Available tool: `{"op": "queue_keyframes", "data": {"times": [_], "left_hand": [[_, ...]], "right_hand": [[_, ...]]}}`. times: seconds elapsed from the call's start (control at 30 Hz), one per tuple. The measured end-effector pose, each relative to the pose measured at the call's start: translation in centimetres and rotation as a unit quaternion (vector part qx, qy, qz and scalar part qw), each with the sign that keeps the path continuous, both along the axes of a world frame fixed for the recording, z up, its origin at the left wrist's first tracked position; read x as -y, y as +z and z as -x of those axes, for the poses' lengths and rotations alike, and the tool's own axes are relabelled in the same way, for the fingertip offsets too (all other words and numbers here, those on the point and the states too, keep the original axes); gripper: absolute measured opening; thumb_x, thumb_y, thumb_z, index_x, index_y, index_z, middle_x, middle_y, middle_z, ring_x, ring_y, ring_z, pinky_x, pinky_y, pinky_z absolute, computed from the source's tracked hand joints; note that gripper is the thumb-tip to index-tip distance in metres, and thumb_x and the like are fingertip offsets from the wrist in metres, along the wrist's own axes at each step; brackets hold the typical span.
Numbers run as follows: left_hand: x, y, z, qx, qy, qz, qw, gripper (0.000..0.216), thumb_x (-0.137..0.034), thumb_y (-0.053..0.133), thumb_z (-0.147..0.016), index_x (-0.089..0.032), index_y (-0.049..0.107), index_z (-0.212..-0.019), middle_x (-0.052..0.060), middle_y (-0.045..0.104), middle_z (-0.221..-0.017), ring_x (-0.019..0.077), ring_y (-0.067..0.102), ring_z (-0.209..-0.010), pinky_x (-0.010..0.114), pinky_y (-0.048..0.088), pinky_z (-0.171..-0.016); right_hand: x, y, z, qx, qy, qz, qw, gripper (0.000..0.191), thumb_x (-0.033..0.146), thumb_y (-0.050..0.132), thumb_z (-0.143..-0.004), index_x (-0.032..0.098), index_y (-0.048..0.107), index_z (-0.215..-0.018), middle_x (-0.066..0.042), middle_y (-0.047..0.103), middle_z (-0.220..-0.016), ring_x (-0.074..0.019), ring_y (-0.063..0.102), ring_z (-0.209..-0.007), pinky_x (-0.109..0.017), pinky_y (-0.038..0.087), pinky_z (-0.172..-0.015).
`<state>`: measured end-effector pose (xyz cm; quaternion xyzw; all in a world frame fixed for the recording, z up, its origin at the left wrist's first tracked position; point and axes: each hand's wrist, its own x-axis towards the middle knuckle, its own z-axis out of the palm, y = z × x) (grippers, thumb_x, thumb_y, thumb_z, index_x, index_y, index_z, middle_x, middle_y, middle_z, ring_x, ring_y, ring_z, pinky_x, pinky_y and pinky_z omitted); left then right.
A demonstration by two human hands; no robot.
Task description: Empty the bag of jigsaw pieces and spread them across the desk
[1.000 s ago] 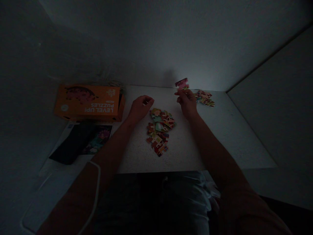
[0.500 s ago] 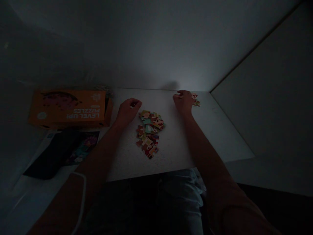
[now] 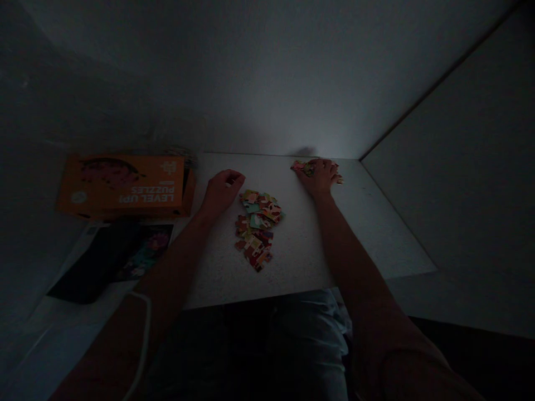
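The scene is very dark. A pile of colourful puzzle pieces [image 3: 258,225] lies in the middle of a white table [image 3: 368,234]. My left hand [image 3: 221,189] rests just left of the pile, its fingers curled in a loose fist. My right hand [image 3: 320,175] lies at the table's far edge, fingers spread flat over a small group of joined pieces [image 3: 303,166], which it partly hides.
An orange puzzle box [image 3: 125,186] marked "LEVEL UP! PUZZLES" stands at the left. In front of it lies a dark printed sheet [image 3: 121,256]. Walls close the table at the back and right. A white cable [image 3: 140,334] runs along my left forearm.
My right hand held a pink piece up in the air. It has lowered it onto the small group at the far edge and now lies flat over it. The left hand has stayed put.
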<state>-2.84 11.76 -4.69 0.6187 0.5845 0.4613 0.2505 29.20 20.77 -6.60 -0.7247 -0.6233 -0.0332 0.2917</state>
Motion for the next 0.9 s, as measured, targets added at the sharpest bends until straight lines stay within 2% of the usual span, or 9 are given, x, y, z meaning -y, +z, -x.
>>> {"op": "queue_keyframes", "data": {"times": [0.17, 0.37, 0.47, 0.53, 0.6, 0.67, 0.77, 0.83, 0.9], "left_hand": [[0.1, 0.1, 0.1, 0.003, -0.001, -0.001, 1.000, 0.019, -0.043, 0.069, -0.097, -0.025, 0.072, -0.098, 0.008, 0.080, -0.106, 0.0258, 0.072, -0.099, 0.040, 0.058, -0.095], [0.0, -0.1, 0.1, -0.004, -0.003, -0.009, 1.000, 0.021, -0.046, 0.068, -0.099, -0.025, 0.072, -0.099, 0.007, 0.079, -0.107, 0.0251, 0.071, -0.101, 0.038, 0.057, -0.093], [0.1, -0.1, 0.1, -0.005, 0.006, -0.013, 1.000, 0.021, -0.045, 0.068, -0.101, -0.025, 0.072, -0.100, 0.007, 0.079, -0.107, 0.0248, 0.071, -0.102, 0.037, 0.057, -0.093], [0.1, 0.1, 0.0, -0.009, 0.013, -0.008, 1.000, 0.020, -0.044, 0.067, -0.102, -0.024, 0.072, -0.099, 0.007, 0.079, -0.106, 0.0245, 0.071, -0.101, 0.037, 0.056, -0.093], [0.3, 0.4, -0.2, -0.014, 0.018, -0.003, 1.000, 0.020, -0.042, 0.067, -0.103, -0.024, 0.072, -0.100, 0.007, 0.079, -0.107, 0.0239, 0.071, -0.101, 0.036, 0.056, -0.093], [0.4, 0.6, -0.3, -0.018, 0.019, 0.001, 1.000, 0.020, -0.041, 0.067, -0.104, -0.023, 0.073, -0.101, 0.007, 0.079, -0.108, 0.0232, 0.072, -0.101, 0.036, 0.057, -0.092], [0.6, 0.8, -0.4, -0.027, -0.005, -0.004, 1.000, 0.024, -0.044, 0.068, -0.104, -0.021, 0.074, -0.105, 0.008, 0.080, -0.109, 0.0223, 0.073, -0.099, 0.035, 0.058, -0.091], [0.7, 0.7, -0.5, -0.053, -0.048, -0.029, 0.997, 0.027, -0.046, 0.068, -0.103, -0.021, 0.077, -0.110, 0.008, 0.080, -0.114, 0.0231, 0.073, -0.103, 0.037, 0.058, -0.096], [1.0, 0.6, -0.5, -0.099, -0.123, -0.071, 0.985, 0.030, -0.046, 0.069, -0.103, -0.024, 0.079, -0.119, 0.008, 0.079, -0.122, 0.0254, 0.072, -0.115, 0.041, 0.056, -0.106]], "right_hand": [[1.1, 1.6, 1.0, 0.007, 0.086, -0.066, 0.994, 0.054, 0.048, 0.078, -0.093, 0.024, 0.067, -0.140, -0.019, 0.055, -0.151, -0.0446, 0.047, -0.142, -0.068, 0.032, -0.121], [3.0, 3.6, 2.7, -0.035, 0.233, -0.095, 0.967, 0.059, 0.061, 0.082, -0.092, 0.026, 0.069, -0.138, -0.019, 0.055, -0.147, -0.0455, 0.047, -0.144, -0.067, 0.032, -0.125], [3.5, 3.9, 3.3, -0.085, 0.340, -0.082, 0.933, 0.063, 0.067, 0.092, -0.082, 0.030, 0.073, -0.129, -0.016, 0.058, -0.140, -0.0437, 0.051, -0.140, -0.063, 0.038, -0.124], [3.8, 3.7, 3.6, -0.107, 0.433, -0.040, 0.894, 0.072, 0.072, 0.097, -0.074, 0.033, 0.074, -0.129, -0.013, 0.059, -0.140, -0.0425, 0.054, -0.138, -0.060, 0.044, -0.120], [4.0, 3.3, 3.8, -0.117, 0.490, 0.010, 0.864, 0.079, 0.077, 0.096, -0.071, 0.034, 0.073, -0.134, -0.012, 0.060, -0.141, -0.0412, 0.057, -0.134, -0.059, 0.049, -0.115], [4.3, 2.9, 4.0, -0.119, 0.499, 0.051, 0.857, 0.072, 0.079, 0.088, -0.081, 0.033, 0.074, -0.134, -0.012, 0.063, -0.138, -0.0380, 0.063, -0.124, -0.059, 0.050, -0.112], [4.4, 2.6, 4.3, -0.116, 0.486, 0.076, 0.863, 0.051, 0.074, 0.073, -0.098, 0.031, 0.076, -0.126, -0.010, 0.069, -0.125, -0.0325, 0.068, -0.107, -0.059, 0.051, -0.109], [4.5, 3.0, 4.4, -0.116, 0.478, 0.074, 0.868, 0.046, 0.071, 0.068, -0.102, 0.031, 0.077, -0.121, -0.010, 0.072, -0.121, -0.0313, 0.070, -0.103, -0.057, 0.053, -0.106], [4.8, 3.9, 4.6, -0.120, 0.468, 0.077, 0.872, 0.044, 0.070, 0.065, -0.104, 0.030, 0.078, -0.117, -0.010, 0.075, -0.119, -0.0313, 0.070, -0.103, -0.053, 0.056, -0.100]]}}
